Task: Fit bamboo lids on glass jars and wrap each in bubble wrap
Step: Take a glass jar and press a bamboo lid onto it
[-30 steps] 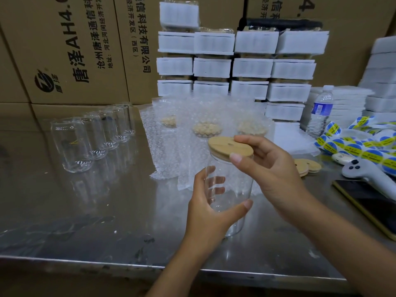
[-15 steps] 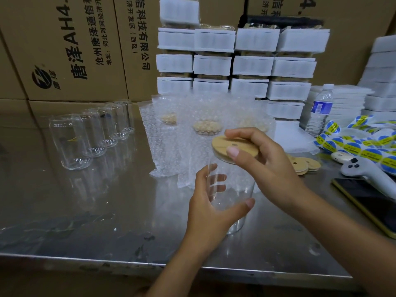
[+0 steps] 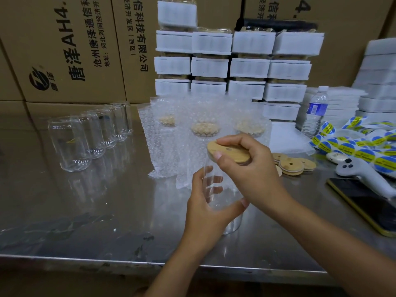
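Two grips: left hand [image 3: 203,213] clasps the clear jar [image 3: 233,221], right hand [image 3: 252,174] pinches a round bamboo lid [image 3: 230,151]. Smooth steel bench [image 3: 96,211] spreads leftward.

We see a tan bamboo lid [image 3: 230,152] at centre, clear glass jars [image 3: 70,144] at nine o'clock, blue-and-yellow round stickers [image 3: 351,144] at three, and white foam packs [image 3: 250,42] at twelve.

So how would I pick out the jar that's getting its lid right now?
On the steel table, look in front of the bubble-wrapped jars. The glass jar there is gripped by the left hand. Unlike the open jars lined up at left, it has a bamboo lid held at its mouth by the right hand.
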A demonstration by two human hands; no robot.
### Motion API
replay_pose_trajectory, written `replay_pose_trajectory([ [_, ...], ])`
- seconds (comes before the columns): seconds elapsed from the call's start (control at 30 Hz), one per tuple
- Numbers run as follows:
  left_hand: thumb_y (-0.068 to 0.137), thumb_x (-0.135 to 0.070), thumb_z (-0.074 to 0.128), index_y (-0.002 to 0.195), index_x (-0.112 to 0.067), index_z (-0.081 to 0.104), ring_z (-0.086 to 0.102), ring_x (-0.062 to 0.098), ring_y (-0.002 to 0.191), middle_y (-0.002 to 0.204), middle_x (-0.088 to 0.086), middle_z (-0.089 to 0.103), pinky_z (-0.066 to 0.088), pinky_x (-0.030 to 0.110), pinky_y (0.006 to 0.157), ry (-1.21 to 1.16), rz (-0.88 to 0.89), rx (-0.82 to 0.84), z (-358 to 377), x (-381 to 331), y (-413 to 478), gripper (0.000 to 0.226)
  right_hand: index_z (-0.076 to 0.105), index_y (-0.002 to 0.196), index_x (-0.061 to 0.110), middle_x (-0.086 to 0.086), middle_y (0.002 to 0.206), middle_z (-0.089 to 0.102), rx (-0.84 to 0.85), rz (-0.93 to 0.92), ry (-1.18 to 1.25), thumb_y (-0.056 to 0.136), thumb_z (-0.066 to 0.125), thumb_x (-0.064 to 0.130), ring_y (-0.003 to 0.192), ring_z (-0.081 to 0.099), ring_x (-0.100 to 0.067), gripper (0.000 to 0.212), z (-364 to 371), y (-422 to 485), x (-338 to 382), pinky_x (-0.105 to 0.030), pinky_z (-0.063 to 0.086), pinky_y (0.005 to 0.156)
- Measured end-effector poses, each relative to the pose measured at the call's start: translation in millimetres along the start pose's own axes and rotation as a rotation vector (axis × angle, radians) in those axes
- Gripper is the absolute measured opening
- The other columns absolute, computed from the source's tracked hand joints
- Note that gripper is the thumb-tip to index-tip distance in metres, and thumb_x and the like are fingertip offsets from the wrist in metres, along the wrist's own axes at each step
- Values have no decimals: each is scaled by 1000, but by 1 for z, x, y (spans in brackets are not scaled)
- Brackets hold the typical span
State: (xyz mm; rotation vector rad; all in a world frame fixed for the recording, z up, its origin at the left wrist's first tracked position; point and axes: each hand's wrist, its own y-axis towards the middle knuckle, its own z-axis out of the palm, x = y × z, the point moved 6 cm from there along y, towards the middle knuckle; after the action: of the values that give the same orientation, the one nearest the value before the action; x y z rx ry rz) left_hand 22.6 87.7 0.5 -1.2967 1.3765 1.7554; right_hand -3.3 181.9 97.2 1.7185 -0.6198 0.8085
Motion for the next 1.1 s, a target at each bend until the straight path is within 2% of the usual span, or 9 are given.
replay_pose_trajectory([
  [0.3, 49, -54, 80, 119, -51, 40, 60, 2, 105, 108, -33, 55, 51, 25, 87, -4, 22, -15, 0, -2, 0, 81, 67, 84, 31, 15, 92, 67, 63, 39, -61, 76, 75, 19, 84, 62, 6, 17, -1, 7, 3, -6, 45, 66],
  [0.5, 50, -52, 80, 120, -47, 41, 61, 2, 105, 109, -31, 56, 53, 25, 84, 3, 40, -25, -2, -2, 1, 80, 66, 82, 28, 11, 92, 65, 83, 11, -81, 73, 73, 17, 75, 61, 9, 16, 5, 7, 9, -4, 43, 50],
  [0.63, 51, -53, 79, 118, -52, 39, 60, -1, 103, 109, -33, 55, 52, 21, 83, 16, 47, -24, -1, -4, 0, 78, 68, 83, 28, 12, 91, 68, 81, -20, -149, 68, 75, 26, 82, 62, 5, 17, 2, 8, 9, -7, 47, 61],
  [0.73, 52, -52, 79, 108, -67, 39, 60, 0, 102, 107, -34, 55, 52, 17, 80, 7, 36, -4, 1, -6, 0, 70, 68, 81, 31, 13, 87, 69, 86, -45, -221, 61, 67, 37, 82, 63, 2, 21, -2, 9, 9, -12, 51, 69],
  [0.8, 52, -51, 79, 111, -62, 40, 61, 0, 102, 107, -33, 55, 51, 16, 79, -2, 31, -1, 1, -6, 0, 71, 67, 80, 33, 14, 87, 69, 85, -52, -225, 61, 67, 38, 83, 63, 3, 20, -3, 8, 9, -12, 50, 70],
  [0.93, 52, -52, 80, 125, -42, 41, 61, 3, 106, 112, -27, 57, 51, 22, 83, -1, 25, 15, 2, -5, 0, 83, 63, 83, 37, 19, 93, 66, 81, -53, -188, 66, 65, 37, 87, 61, 5, 17, -4, 3, 6, -6, 46, 69],
  [1.03, 51, -52, 80, 124, -44, 41, 61, 5, 106, 114, -22, 59, 49, 20, 81, 0, 18, 7, 2, -4, -2, 83, 61, 93, 40, 26, 103, 61, 119, -67, -197, 73, 62, 45, 96, 58, 9, 21, -6, -1, 4, -4, 43, 76],
  [1.1, 51, -54, 80, 123, -48, 41, 60, 4, 106, 113, -25, 58, 49, 18, 81, 11, 15, 3, 2, -3, -2, 82, 55, 104, 45, 28, 110, 58, 144, -64, -199, 73, 60, 58, 104, 55, 9, 34, -12, -7, -3, -7, 43, 84],
])
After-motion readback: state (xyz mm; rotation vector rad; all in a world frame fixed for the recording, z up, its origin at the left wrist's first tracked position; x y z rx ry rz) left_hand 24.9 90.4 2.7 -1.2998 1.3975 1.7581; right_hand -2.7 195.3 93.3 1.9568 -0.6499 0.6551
